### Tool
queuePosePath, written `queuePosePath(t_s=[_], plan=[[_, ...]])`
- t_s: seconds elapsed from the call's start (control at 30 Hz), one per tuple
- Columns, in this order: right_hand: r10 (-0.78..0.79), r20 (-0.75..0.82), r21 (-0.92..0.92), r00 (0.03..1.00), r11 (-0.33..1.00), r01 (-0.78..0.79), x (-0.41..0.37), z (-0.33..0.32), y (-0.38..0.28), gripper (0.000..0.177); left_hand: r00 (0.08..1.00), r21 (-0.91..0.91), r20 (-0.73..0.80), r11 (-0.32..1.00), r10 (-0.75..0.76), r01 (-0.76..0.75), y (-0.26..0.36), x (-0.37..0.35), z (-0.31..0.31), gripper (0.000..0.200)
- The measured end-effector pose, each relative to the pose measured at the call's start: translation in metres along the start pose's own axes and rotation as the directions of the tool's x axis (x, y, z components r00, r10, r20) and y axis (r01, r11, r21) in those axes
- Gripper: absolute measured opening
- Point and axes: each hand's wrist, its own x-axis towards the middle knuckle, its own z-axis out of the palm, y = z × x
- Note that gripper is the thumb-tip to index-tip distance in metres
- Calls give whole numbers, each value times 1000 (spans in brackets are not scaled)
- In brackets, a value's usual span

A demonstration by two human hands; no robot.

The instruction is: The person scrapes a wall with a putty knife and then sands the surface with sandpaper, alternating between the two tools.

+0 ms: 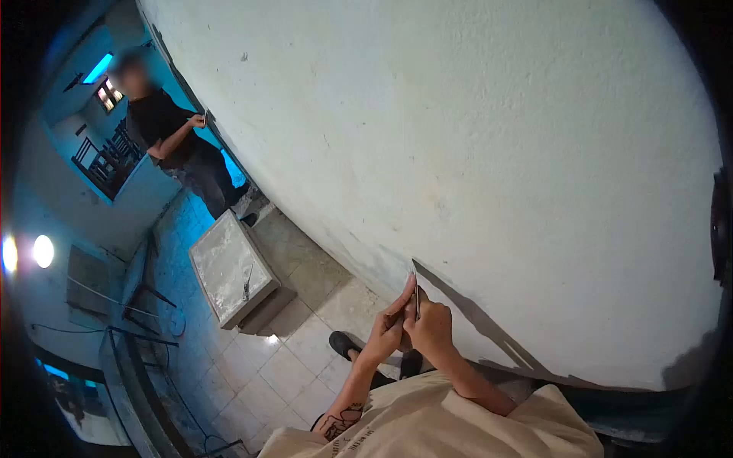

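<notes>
A thin metal blade (pixel 418 296), seen nearly edge-on like a scraper, stands between my two hands close to the pale wall (pixel 489 175). My right hand (pixel 430 324) is closed around its lower part, and the handle is hidden in the fingers. Beside it, my left hand (pixel 388 327) grips from the other side, one finger stretched along the blade toward the tip. Around the tip, the wall has a greyish, scuffed patch (pixel 393 259). A long shadow of my hands and the tool falls across the plaster.
A dusty box-like stand (pixel 229 267) on the tiled floor (pixel 267 374) carries a small dark tool (pixel 247 282). Past it, a person (pixel 175 145) at the wall's far end holds a small object. Dark metal frames (pixel 141 382) and cables lie left, near a bright lamp (pixel 43 251).
</notes>
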Motion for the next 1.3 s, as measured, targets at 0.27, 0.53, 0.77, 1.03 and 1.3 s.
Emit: queuePosePath(t_s=[0.27,0.53,0.77,1.03,1.3], plan=[[-19,25,-13,999,1000,20,1,3,2,20,999,30,10,999,39,-39,-5,2,-5,66],[-21,28,7,999,1000,21,5,2,1,18,999,107,-17,993,46,-44,-11,3,-5,68],[0,15,-37,1000,999,1,-3,-3,4,18,981,165,5,968,193,-191,-14,2,2,69],[23,57,-5,998,1000,-23,2,-5,-1,17,978,193,4,959,210,-206,-7,7,1,64],[2,36,9,999,1000,-2,-3,-13,8,23,910,301,77,860,408,-411,-21,17,5,64]])
